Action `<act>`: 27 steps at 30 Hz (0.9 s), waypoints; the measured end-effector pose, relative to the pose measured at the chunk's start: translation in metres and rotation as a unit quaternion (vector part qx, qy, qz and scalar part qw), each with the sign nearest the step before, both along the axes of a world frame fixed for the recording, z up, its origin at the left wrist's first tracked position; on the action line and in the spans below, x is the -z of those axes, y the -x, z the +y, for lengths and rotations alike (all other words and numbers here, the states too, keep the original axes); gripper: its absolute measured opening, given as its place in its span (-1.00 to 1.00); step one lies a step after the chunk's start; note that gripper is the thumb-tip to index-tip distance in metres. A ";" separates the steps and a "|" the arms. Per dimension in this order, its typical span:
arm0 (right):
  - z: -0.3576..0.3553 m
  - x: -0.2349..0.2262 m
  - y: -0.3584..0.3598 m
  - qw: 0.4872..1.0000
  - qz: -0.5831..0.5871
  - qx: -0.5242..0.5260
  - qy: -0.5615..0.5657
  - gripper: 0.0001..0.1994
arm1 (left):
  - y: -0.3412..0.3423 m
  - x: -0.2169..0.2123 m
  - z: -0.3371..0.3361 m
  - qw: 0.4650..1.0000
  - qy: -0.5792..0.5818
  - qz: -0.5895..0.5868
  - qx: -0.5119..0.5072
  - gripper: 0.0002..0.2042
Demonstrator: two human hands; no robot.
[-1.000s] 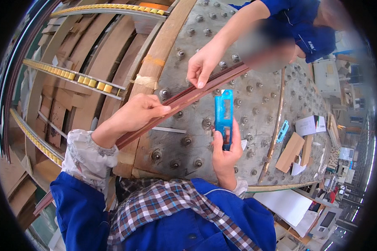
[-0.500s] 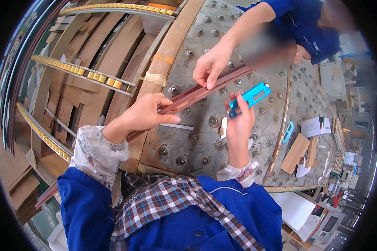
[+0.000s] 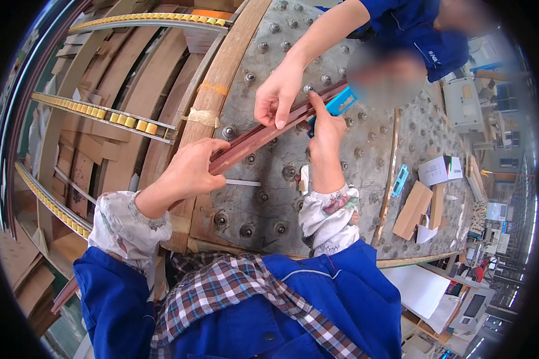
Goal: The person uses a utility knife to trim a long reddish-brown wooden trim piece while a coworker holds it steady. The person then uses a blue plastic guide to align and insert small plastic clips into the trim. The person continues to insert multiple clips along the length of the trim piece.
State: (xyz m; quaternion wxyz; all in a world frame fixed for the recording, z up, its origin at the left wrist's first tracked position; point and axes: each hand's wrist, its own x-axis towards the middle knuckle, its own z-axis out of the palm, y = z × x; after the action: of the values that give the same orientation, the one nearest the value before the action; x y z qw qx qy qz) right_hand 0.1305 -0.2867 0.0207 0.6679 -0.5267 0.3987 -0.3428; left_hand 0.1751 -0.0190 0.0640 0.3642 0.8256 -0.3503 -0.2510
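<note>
A bundle of long reddish-brown strips (image 3: 244,149) slants across the table corner from lower left to upper right. My left hand (image 3: 188,169) is wrapped round its near part, thumb below and fingers above. Farther along, my right hand (image 3: 328,134) holds a flat blue slotted plastic tool (image 3: 342,102) against or right beside the strips; its exact contact is hidden behind my fingers. Between my hands, a co-worker's hand (image 3: 279,93) reaches in from the far side and pinches the strips. A thin white strip (image 3: 243,183) lies on the table below the bundle.
The metal table top (image 3: 269,206) is studded with ball rollers and has a wooden edge (image 3: 212,90). At right lie another blue tool (image 3: 400,180), cardboard pieces (image 3: 413,210) and a small box (image 3: 440,171). A rack with yellow rollers (image 3: 126,121) and stacked boards stands left.
My right hand has moved up and left, bringing the blue tool to the strips. My left hand keeps its grip, and the co-worker's hand still pinches the bundle. The whole view has shifted slightly.
</note>
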 end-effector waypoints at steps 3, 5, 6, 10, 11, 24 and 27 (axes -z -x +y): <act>-0.004 -0.004 -0.006 0.999 0.051 -0.006 -0.019 -0.77 | -0.004 -0.003 -0.002 0.999 -0.031 0.010 0.021 -0.42; -0.005 -0.005 -0.009 0.999 0.049 -0.010 -0.022 -0.78 | -0.007 -0.007 -0.004 0.998 -0.054 0.031 0.028 -0.40; -0.006 -0.005 -0.010 0.998 0.048 -0.013 -0.023 -0.79 | -0.009 -0.013 -0.007 0.996 -0.071 0.055 0.028 -0.39; -0.003 -0.012 -0.009 0.999 0.046 -0.018 0.010 -0.84 | -0.009 0.000 0.006 0.999 0.017 0.024 0.027 -0.35; -0.003 -0.012 -0.010 0.999 0.050 -0.017 0.013 -0.84 | -0.013 0.002 0.015 0.999 0.020 -0.008 0.038 -0.30; -0.008 -0.006 -0.005 0.998 0.055 -0.041 -0.015 -0.84 | 0.003 -0.004 0.113 0.974 -0.219 0.015 0.053 -0.35; -0.005 -0.013 -0.011 0.997 0.063 -0.045 -0.010 -0.83 | -0.001 -0.011 0.111 0.968 -0.240 0.019 0.069 -0.39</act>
State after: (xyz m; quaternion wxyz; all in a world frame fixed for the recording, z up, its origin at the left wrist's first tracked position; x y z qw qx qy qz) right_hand 0.1418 -0.2917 0.0335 0.6613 -0.5581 0.4193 -0.2745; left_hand 0.1759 0.0920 0.0754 0.1436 0.8578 -0.3285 -0.3683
